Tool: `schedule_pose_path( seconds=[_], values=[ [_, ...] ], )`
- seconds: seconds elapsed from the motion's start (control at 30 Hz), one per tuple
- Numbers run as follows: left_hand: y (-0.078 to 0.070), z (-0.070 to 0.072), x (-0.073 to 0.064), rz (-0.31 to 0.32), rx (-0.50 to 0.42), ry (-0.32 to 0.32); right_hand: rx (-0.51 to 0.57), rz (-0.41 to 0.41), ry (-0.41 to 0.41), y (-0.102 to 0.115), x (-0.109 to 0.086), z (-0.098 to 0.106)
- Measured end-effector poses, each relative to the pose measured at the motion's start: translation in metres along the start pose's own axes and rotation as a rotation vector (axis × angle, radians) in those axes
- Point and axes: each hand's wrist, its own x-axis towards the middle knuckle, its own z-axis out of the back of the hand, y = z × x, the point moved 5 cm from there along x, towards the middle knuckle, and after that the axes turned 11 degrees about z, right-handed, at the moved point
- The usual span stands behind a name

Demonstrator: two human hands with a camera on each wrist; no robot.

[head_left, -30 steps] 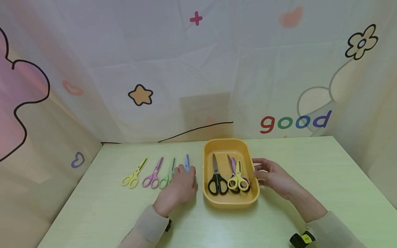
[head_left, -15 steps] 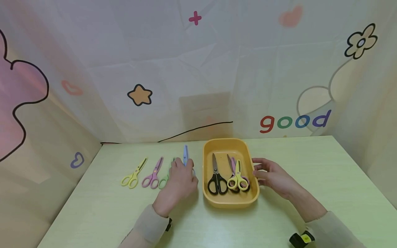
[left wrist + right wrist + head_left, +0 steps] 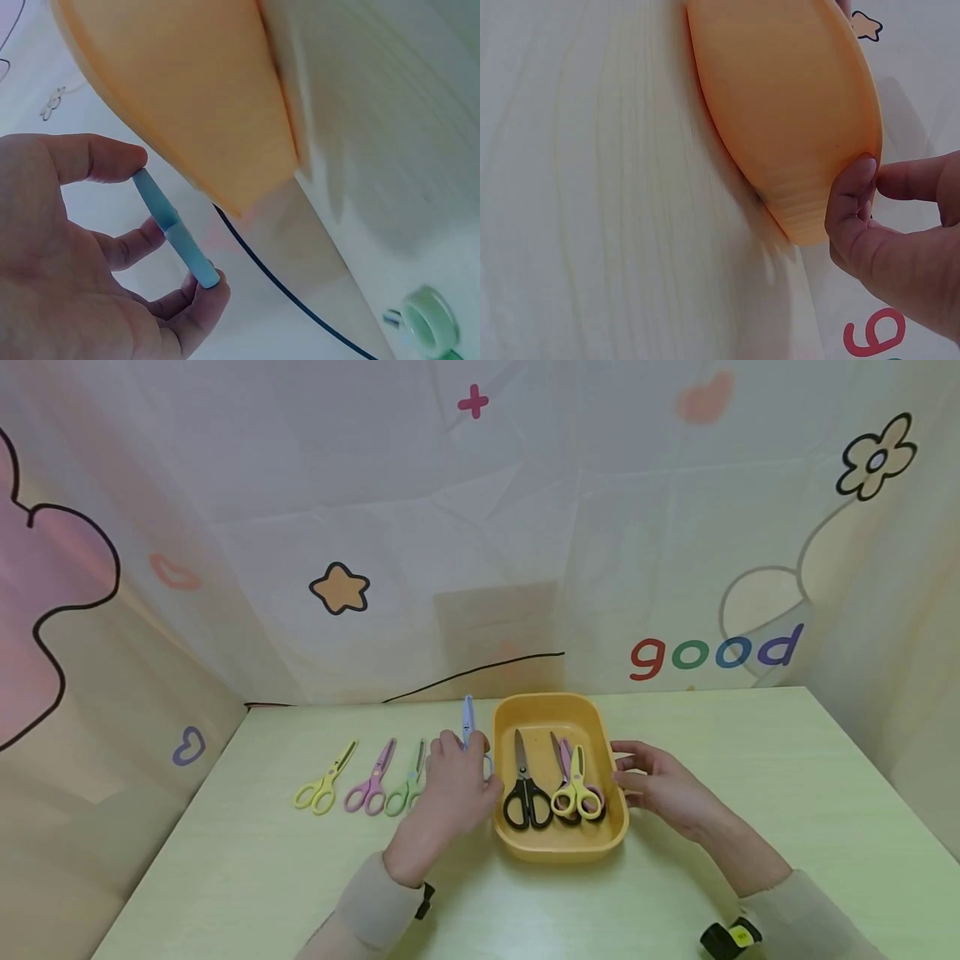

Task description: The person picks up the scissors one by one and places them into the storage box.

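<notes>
My left hand [image 3: 453, 785] pinches the handles of a pair of light blue scissors [image 3: 468, 718], blades pointing away from me. In the left wrist view the handle [image 3: 176, 229] shows edge-on between thumb and fingertips, near the outer wall of a yellow-orange tray [image 3: 558, 852]. At the tray's right side, my right hand [image 3: 663, 789] holds the rim with curled fingers, as the right wrist view also shows. Inside lie black-handled scissors [image 3: 528, 803] on the left. Yellow scissors [image 3: 577, 793] rest over pink scissors [image 3: 595, 800] and another black-handled pair, which are partly hidden.
Left of the tray, yellow scissors [image 3: 324, 781], pink scissors [image 3: 372, 781] and green scissors [image 3: 408, 785] lie in a row on the pale table [image 3: 247, 860]. The left forearm partly covers the green pair. A printed cloth [image 3: 420, 527] hangs behind the table.
My left hand has picked the blue scissors up from the row and carried them away from me, then right toward the tray. The right hand keeps its place at the rim.
</notes>
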Motion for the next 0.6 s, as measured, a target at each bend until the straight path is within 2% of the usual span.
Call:
schedule_pose_path(
  seconds=[0.2,0.37,0.6],
  values=[
    [-0.014,-0.003,-0.002,-0.057,-0.072,-0.011,0.002,0.0,0.002,0.0,0.0,0.0],
    [-0.026,-0.006,-0.005,-0.101,-0.08,-0.006,-0.002,0.005,0.004,0.0,0.0,0.001],
    [-0.038,-0.012,-0.01,-0.16,-0.065,0.032,0.0,0.0,0.008,0.0,0.001,0.001]
  ],
)
